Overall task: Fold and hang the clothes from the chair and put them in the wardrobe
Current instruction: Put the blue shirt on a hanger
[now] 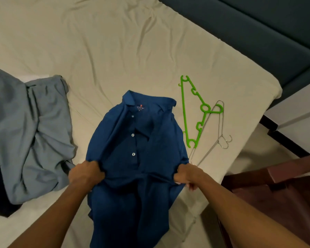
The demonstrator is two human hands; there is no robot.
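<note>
We find the blue shirt (136,149) lying face up on the cream bed sheet (115,42) at centre frame, collar toward the top, placket with three white buttons showing; its lower half hangs off the near edge of the bed toward the bottom of the frame; the left hand (86,173) is clenched on the fabric at the shirt's left side, and the right hand (187,176) is clenched on the fabric at its right side, level with each other; we judge this paired grip serves to pull the cloth taut and flat for folding or for taking a hanger; a green plastic hanger (192,111) lies just right of the shirt, overlapping wire hangers (217,133), placed within reach, presumably for hanging; grey clothing (30,131) lies crumpled at the left of the frame, not yet dealt with; a dark reddish chair (276,194) stands at lower right; no wardrobe is visible
</note>
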